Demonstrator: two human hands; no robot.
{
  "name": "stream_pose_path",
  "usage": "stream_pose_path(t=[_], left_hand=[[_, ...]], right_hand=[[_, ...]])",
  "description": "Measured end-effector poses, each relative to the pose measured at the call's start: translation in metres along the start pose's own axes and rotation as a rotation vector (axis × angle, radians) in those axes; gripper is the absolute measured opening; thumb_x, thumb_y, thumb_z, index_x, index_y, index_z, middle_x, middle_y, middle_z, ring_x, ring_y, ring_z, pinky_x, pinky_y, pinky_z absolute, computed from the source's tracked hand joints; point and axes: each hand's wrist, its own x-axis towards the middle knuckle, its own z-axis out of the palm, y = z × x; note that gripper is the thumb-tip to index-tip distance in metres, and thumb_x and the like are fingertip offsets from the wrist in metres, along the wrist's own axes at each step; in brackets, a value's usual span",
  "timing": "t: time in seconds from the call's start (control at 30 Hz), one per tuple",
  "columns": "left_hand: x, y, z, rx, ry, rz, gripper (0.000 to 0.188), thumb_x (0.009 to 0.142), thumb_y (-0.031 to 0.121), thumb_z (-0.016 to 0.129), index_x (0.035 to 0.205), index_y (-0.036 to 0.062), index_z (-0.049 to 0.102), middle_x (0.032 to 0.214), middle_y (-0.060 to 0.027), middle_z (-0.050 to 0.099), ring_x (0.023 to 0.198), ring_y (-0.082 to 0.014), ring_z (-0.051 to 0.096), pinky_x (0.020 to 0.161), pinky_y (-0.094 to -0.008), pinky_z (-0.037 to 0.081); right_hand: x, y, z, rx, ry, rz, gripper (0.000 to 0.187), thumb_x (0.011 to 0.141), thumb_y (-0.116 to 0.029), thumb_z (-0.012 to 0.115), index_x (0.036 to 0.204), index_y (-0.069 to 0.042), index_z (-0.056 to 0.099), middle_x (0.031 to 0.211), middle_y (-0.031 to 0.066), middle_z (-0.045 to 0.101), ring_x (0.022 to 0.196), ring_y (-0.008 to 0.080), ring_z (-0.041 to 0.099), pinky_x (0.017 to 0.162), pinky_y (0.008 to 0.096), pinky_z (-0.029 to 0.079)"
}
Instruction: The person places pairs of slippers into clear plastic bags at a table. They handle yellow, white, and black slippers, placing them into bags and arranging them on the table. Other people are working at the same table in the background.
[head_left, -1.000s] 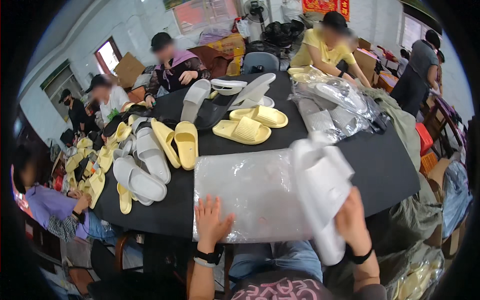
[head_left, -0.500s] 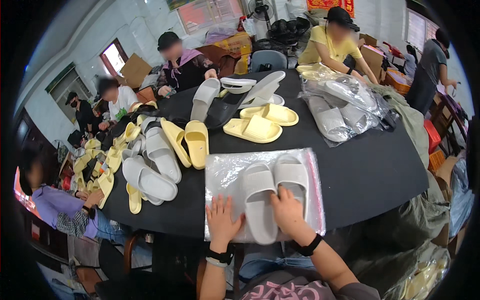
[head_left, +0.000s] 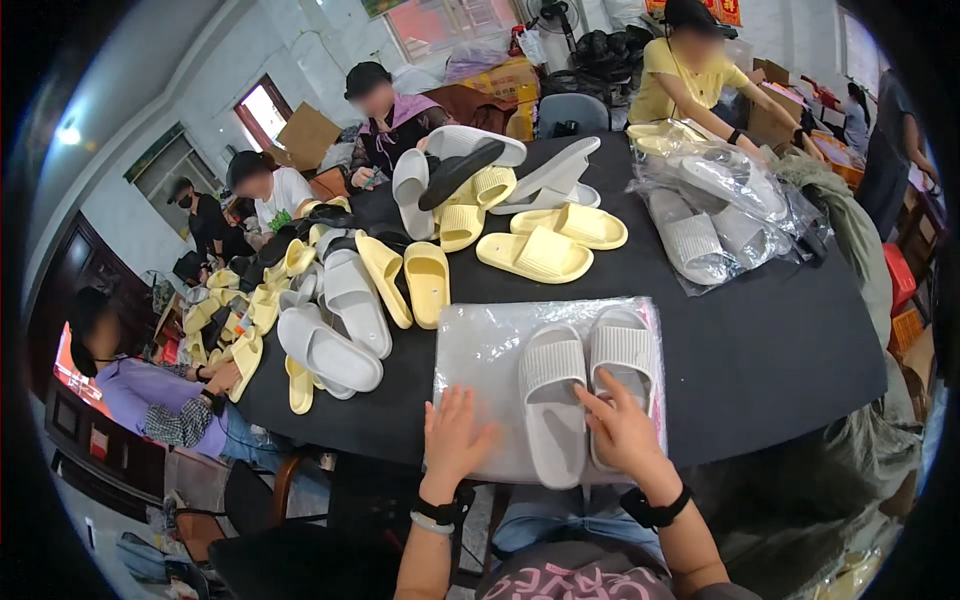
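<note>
A pair of grey slide slippers (head_left: 554, 405) lies side by side, toes away from me, on a stack of clear plastic bags (head_left: 480, 350) at the table's near edge. My right hand (head_left: 622, 428) is over the right-hand slipper. Its fingers are apart and reach toward the gap between the straps; whether they touch the slippers I cannot tell. Fingers spread and slightly blurred, my left hand (head_left: 456, 437) is on or just above the bags' left side. It holds nothing.
Loose yellow and grey slippers (head_left: 330, 350) are heaped left on the black table (head_left: 760, 350). Ahead lie yellow slippers (head_left: 537, 254) and a black slipper (head_left: 462, 174). Bagged grey slippers (head_left: 690, 235) lie at far right. Several people sit or stand around.
The view has swung, shifting the scene right. My right hand has drawn back from inside the right slipper, its fingers now more extended. At the far side, yellow slippers and a raised black slipper have appeared.
</note>
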Motion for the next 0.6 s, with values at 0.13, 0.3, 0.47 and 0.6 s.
stream_pose_path(t=[0.13,0.3,0.47,0.6], left_hand=[[-0.003,-0.011,-0.005,0.090,0.016,-0.025,0.069,0.093,0.046,0.057,0.146,0.0047,0.043,0.153,-0.0222,0.037,0.141,-0.0386,0.035,0.115,-0.0587,0.021],[-0.018,-0.029,0.018,0.026,0.000,-0.105,0.070,0.093,0.046,0.057,0.148,0.0060,0.041,0.155,-0.0222,0.033,0.143,-0.0379,0.032,0.115,-0.0586,0.020],[-0.013,-0.032,0.019,0.067,-0.073,-0.100,0.069,0.094,0.046,0.055,0.148,0.0057,0.040,0.156,-0.0220,0.031,0.145,-0.0375,0.029,0.116,-0.0583,0.018],[-0.006,0.006,-0.024,0.117,0.021,0.030,0.062,0.094,0.036,0.060,0.144,0.0030,0.044,0.148,-0.0225,0.042,0.139,-0.0379,0.037,0.114,-0.0551,0.024]], right_hand=[[-0.018,0.013,-0.023,0.029,0.117,0.019,0.051,0.088,-0.007,0.064,0.138,-0.011,0.054,0.143,0.0213,0.045,0.123,0.0381,0.050,0.096,0.0423,0.048],[-0.040,0.036,-0.015,0.059,0.167,0.180,0.064,0.092,-0.016,0.059,0.148,0.003,0.033,0.149,0.0283,0.036,0.135,0.0431,0.038,0.111,0.0465,0.033],[-0.047,0.052,-0.006,0.021,0.148,0.160,0.070,0.096,-0.027,0.053,0.149,0.009,0.026,0.149,0.0322,0.034,0.135,0.0466,0.038,0.112,0.0484,0.031],[-0.047,0.054,-0.007,0.042,0.154,0.174,0.069,0.096,-0.027,0.052,0.149,0.009,0.026,0.149,0.0319,0.035,0.135,0.0458,0.039,0.112,0.0481,0.031]])
